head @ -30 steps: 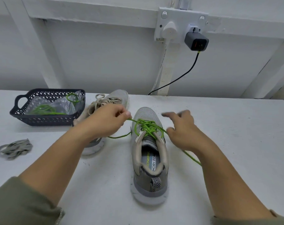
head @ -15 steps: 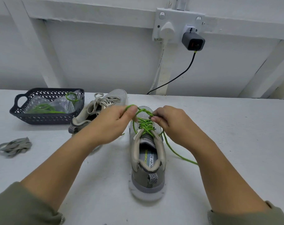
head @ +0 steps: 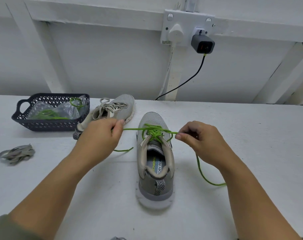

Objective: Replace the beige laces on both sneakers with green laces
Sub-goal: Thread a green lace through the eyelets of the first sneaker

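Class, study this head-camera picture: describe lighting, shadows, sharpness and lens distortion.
Head view: soft, even light, no glare; faint shadows beside the near sneaker and basket. Head view: the wide lens bows the table's far edge and splays the wall beams; left hand, right hand and green lace look sharp.

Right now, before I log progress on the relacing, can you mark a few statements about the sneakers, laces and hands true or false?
1. The left hand and the right hand each pinch the green lace of the near sneaker. True.
2. Both sneakers carry green laces. False: the far sneaker has beige laces.
3. The loose beige lace bundle lies in the basket. False: it lies on the table, apart from the basket, which holds a spare green lace.
4. The near sneaker's toe points away from the person. True.
5. Nothing is plugged into the wall socket. False: a white plug and a grey charger sit in it.
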Demonstrator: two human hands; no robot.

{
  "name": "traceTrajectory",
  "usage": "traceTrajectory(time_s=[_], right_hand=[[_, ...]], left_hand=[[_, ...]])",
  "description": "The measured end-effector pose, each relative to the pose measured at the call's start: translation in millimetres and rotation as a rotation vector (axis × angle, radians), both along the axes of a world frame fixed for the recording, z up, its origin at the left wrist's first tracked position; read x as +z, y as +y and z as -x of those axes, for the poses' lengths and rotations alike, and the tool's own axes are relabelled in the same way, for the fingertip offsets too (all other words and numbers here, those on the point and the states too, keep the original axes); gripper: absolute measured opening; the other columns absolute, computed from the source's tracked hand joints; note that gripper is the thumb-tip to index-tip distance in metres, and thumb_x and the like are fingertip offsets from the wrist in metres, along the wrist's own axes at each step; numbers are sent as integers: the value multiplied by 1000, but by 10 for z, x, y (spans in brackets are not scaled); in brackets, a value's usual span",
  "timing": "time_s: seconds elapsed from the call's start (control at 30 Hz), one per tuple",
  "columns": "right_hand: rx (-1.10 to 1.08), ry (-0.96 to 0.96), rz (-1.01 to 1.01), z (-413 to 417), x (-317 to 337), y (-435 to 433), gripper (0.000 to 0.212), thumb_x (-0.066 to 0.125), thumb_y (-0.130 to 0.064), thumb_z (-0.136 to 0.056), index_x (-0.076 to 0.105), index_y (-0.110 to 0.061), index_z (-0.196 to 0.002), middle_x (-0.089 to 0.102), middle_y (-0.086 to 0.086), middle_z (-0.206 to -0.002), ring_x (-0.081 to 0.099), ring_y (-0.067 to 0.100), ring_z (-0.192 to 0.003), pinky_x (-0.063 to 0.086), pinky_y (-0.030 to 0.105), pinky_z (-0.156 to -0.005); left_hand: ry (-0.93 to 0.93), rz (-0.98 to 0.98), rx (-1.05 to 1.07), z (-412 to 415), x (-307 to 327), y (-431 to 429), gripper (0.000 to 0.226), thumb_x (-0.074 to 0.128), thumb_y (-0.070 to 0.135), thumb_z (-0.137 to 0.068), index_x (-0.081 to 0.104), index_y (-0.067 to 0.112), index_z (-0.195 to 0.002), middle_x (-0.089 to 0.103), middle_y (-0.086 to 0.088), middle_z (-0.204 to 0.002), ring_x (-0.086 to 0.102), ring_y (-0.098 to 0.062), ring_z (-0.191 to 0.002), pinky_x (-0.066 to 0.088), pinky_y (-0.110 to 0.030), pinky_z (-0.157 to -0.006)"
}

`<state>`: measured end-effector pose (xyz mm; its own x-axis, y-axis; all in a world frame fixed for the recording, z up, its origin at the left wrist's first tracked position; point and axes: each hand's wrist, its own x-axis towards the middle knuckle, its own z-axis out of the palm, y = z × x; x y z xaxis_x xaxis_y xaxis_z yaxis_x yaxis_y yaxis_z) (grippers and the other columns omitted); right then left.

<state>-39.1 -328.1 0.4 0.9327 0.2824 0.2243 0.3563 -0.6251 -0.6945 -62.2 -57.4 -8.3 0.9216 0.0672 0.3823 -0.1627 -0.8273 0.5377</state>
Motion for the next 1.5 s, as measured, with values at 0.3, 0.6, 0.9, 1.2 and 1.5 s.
traceTrajectory(time_s=[0.3,0.6,0.9,1.2,1.5], right_hand=[[39,329,285,68,-33,-111,16,57,-46,-92,64,-32,-86,56,-4,-71,46,10,-62,38,26,-60],[71,310,148,119,-91,46,14,57,-34,-95,62,-29,-83,65,3,-84,54,11,-75,46,27,-69],[240,635,-1201,28,43,219,25,52,-27,-88,58,-10,-70,67,16,-113,64,33,-104,52,40,-92],[220,456,-1151,23,4,378,16,46,-15,-94,59,-9,-101,64,7,-83,61,21,-78,51,39,-87],[-106,51,-300,-39,19,588,21,61,-15,-93,45,-27,-99,71,-5,-80,66,7,-67,52,20,-68]], left_hand=[[295,-428,72,192,-250,-144,35,34,38,-101,53,16,-120,60,-5,-118,54,-26,-110,44,-36,-87],[245,3,-219,118,-300,-165,18,46,37,-99,57,26,-89,56,7,-66,51,0,-64,35,-21,-58],[400,1520,-357,73,-22,-137,32,40,33,-92,61,26,-70,70,4,-95,61,-14,-99,38,-31,-75],[295,1319,-414,-66,-93,-357,28,37,14,-100,62,27,-105,64,10,-81,62,-4,-72,38,-19,-61],[267,1167,-354,-184,-104,-466,28,65,20,-71,50,13,-93,73,-2,-74,62,-6,-59,48,-19,-65]])
